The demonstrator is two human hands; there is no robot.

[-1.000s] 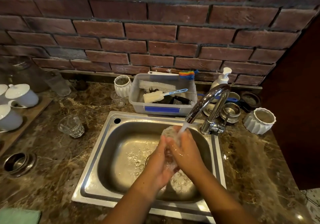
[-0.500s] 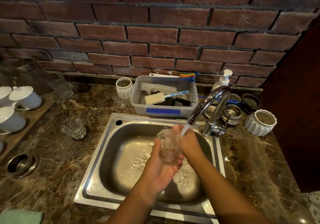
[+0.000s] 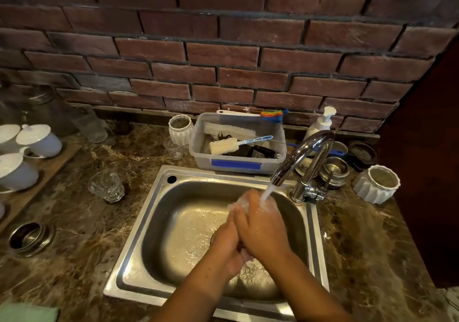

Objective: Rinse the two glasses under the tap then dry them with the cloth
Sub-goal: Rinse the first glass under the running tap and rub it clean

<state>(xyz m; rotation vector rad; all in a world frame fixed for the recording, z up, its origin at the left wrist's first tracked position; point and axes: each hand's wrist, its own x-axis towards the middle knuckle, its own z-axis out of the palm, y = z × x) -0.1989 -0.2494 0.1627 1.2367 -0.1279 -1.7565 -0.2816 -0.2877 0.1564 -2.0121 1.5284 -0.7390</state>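
Both hands are over the steel sink (image 3: 139, 242), wrapped around a clear glass (image 3: 239, 203) that is mostly hidden; only its wet rim shows above my fingers. My left hand (image 3: 227, 243) grips it from below and left. My right hand (image 3: 260, 224) covers it from the right. Water runs from the chrome tap (image 3: 304, 157) onto my right hand and the glass. A second clear glass (image 3: 106, 185) stands upright on the counter left of the sink. A green cloth (image 3: 27, 313) lies at the bottom left corner.
Behind the sink stands a plastic tub (image 3: 237, 162) with brushes, with a small glass (image 3: 173, 149) and a white ribbed pot (image 3: 180, 129) to its left. White lidded cups (image 3: 39, 140) sit on a wooden tray at left. Metal bowls (image 3: 332, 171) and another white pot (image 3: 376, 183) are right of the tap.
The glass was held up in my left hand half a second ago with its body showing. Now my right hand has closed over it and both hands sit lower under the stream.
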